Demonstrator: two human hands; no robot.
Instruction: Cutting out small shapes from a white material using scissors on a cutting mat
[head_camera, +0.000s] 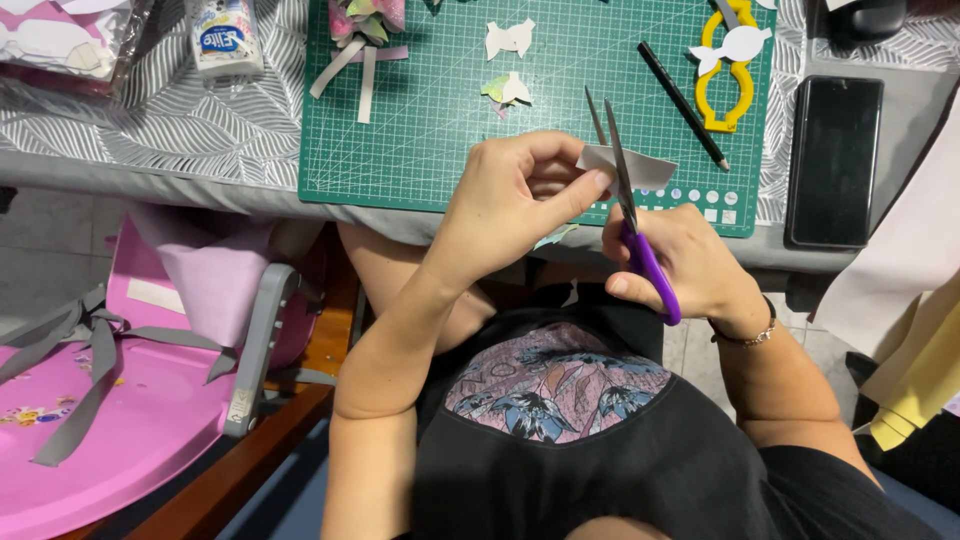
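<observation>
Right, far left we see a pink seat with grey straps, off the bench, which has a grey leaf-pattern cover. On it sit a white glue bottle, then the green cutting mat with a folded paper flower and loose strips up top, plus small paper cutouts mid-mat. Our left hand is closed in a pinch on the paper piece, thumb and fingertips on its left end, held in the air just over the near edge of the mat. The piece is small, pale and thin; we judge it light, floppy, easy to crease or tear, so the hold belongs close beside the cut line to keep it from flapping, with fingers clear of the blades. Our right hand is closed round the purple handles of the scissors, blades parted and pointing away from us, the paper sitting between them. A bracelet is on that wrist. Further right on the mat lie a black pencil and yellow scissors with a white cutout over them. Right of the mat a dark phone lies flat, screen off. Pale and yellow fabric hangs at the far right edge.
</observation>
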